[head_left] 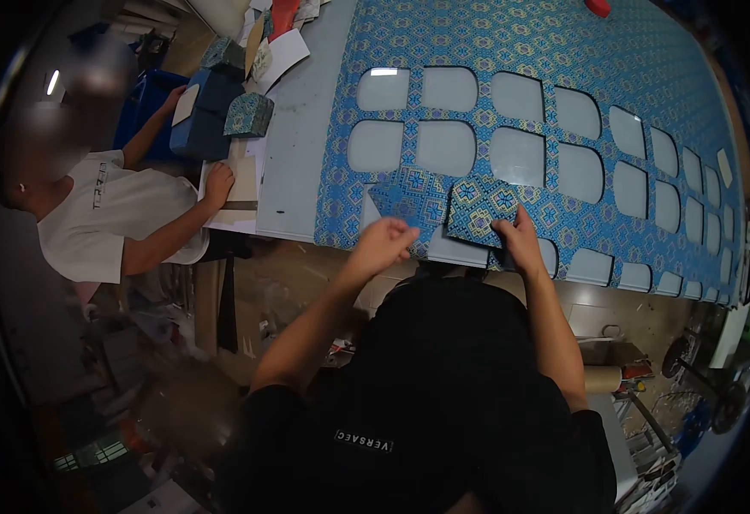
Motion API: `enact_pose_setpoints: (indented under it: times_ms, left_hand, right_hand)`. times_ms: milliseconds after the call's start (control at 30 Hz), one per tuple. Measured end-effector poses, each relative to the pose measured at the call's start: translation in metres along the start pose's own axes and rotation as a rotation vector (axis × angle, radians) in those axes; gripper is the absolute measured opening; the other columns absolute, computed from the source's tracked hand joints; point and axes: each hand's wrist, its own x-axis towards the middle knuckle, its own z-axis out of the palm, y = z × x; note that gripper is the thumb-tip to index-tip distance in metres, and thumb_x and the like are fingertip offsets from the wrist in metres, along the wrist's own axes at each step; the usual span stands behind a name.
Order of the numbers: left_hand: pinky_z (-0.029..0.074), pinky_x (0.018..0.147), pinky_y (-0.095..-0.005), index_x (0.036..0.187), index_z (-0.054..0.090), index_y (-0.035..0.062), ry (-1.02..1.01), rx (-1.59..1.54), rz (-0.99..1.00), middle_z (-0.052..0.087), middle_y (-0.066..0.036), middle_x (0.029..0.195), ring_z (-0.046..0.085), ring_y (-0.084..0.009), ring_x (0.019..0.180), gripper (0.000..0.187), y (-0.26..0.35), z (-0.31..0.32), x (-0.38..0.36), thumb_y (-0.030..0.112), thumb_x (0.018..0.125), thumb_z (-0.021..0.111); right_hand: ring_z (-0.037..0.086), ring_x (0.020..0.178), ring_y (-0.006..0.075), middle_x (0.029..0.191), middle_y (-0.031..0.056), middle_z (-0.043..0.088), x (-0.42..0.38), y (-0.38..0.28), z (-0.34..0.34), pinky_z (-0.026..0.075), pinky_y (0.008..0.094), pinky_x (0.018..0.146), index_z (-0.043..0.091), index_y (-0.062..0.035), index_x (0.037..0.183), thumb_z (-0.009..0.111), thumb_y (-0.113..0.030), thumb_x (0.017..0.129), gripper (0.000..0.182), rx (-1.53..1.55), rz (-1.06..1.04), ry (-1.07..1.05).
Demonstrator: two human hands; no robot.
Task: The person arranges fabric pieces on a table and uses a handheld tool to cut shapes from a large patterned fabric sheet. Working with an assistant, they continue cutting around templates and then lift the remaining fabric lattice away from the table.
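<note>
The right hand (522, 242) holds a small rounded-square piece of blue patterned fabric with gold motifs (479, 211), pinching its lower right edge. The piece lies slightly tilted on the large blue patterned fabric sheet with rounded-square holes cut out (512, 43), which covers the grey bench (302, 146). The left hand (383, 244), loosely curled and holding nothing, is just beside a second cut blue patterned piece (411, 195).

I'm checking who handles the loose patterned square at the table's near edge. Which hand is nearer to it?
The right hand: its fingers rest on the patterned square. The left hand is off to the square's left, apart from it.
</note>
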Motion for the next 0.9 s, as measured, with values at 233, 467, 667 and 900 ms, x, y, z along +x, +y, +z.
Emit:
enact_pose_setpoints:
  times_ms: [233, 467, 667, 900]
  left_hand:
    - [0.043, 0.097, -0.0435, 0.107, 0.055, -0.0032, 0.591, 1.014, 0.490, 0.060, -0.019, 0.106, 0.056, -0.0373, 0.102, 0.073, 0.032, -0.011, 0.071, 0.039, 0.059, 0.091]
    - [0.048, 0.083, -0.0452, 0.100, 0.056, -0.0016, 0.566, 0.961, 0.364, 0.062, -0.020, 0.101, 0.059, -0.0391, 0.096, 0.070, 0.037, -0.026, 0.079, 0.037, 0.055, 0.093]
    - [0.051, 0.083, -0.0394, 0.110, 0.057, 0.0016, 0.198, 0.676, 0.649, 0.066, -0.017, 0.103, 0.065, -0.0284, 0.095, 0.045, 0.051, -0.045, 0.055, 0.021, 0.078, 0.081]
    - [0.051, 0.087, -0.0336, 0.123, 0.048, -0.0051, 0.036, -0.390, 0.538, 0.064, -0.017, 0.110, 0.063, -0.0238, 0.102, 0.046, 0.070, 0.016, 0.028, 0.011, 0.087, 0.070]
  right_hand:
    - [0.052, 0.073, 0.0076, 0.084, 0.0009, 0.057, 0.003, 0.009, 0.001, 0.043, 0.0234, 0.065, 0.050, 0.0001, 0.117, 0.060, -0.004, 0.084, 0.035, 0.056, -0.010, 0.023]
    - [0.053, 0.074, 0.0086, 0.089, 0.0039, 0.058, 0.000, 0.004, 0.000, 0.044, 0.0237, 0.063, 0.047, 0.0021, 0.118, 0.059, -0.001, 0.083, 0.037, 0.030, 0.006, 0.000]
    - [0.052, 0.072, 0.0098, 0.085, 0.0032, 0.056, 0.005, 0.012, -0.004, 0.043, 0.0249, 0.061, 0.049, 0.0003, 0.107, 0.060, -0.002, 0.082, 0.028, 0.049, -0.013, 0.029]
    - [0.057, 0.086, 0.0150, 0.099, 0.0077, 0.062, 0.010, 0.026, -0.012, 0.047, 0.0293, 0.076, 0.052, 0.0011, 0.115, 0.060, -0.012, 0.089, 0.031, -0.015, -0.032, -0.010]
